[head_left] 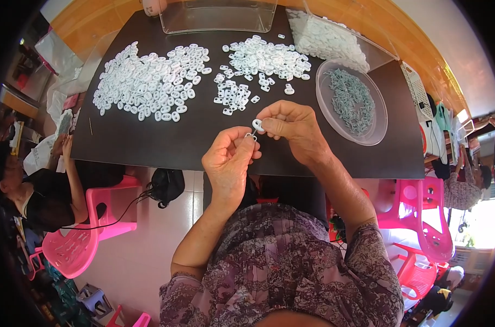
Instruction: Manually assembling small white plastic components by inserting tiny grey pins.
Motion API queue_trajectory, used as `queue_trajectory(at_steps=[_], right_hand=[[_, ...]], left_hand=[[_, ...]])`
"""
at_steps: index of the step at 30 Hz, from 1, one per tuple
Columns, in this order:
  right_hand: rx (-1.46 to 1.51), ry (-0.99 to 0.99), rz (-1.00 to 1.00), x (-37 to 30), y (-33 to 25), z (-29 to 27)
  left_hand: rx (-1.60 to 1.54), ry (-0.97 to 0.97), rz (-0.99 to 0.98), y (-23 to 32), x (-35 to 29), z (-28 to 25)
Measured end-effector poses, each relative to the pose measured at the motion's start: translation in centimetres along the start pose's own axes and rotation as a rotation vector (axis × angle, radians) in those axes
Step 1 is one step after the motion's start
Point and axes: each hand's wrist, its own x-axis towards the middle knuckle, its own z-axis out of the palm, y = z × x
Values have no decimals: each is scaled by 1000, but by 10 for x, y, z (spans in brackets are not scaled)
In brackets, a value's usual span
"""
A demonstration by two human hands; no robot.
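Observation:
Between the thumb and fingers of my right hand (294,128) is a white oval plastic piece (258,125) with a hole in it. Just below and left of it, my left hand (227,158) pinches a small white plastic piece (251,137), partly hidden by the fingertips. A thin grey pin seems to run between the two pieces. Both hands are close together over the dark table (165,139). Beyond them lie a heap of small square white pieces (232,97) and a heap of white oval pieces (269,59).
A larger heap of white ovals (149,82) covers the table's left. At right, a round see-through tray (379,122) holds many grey-green pins. See-through bins (217,19) stand at the back. Pink chairs (89,234) flank the table; another person (51,193) sits at left.

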Motion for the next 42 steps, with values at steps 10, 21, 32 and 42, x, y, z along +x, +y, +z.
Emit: queue_trajectory(at_steps=[10,21,32,42], right_hand=[[-22,0,-81,-3,4,7],[-83,41,-191,-9,6,20],[-154,79,-229,-15,12,22],[-545,90,-416,-29,4,30]], left_hand=[[-22,-26,-25,-1,-3,-2],[3,-17,76,-10,-3,-3],[13,-63,92,-10,-5,-4],[-119,-12,98,-8,-7,-4]])
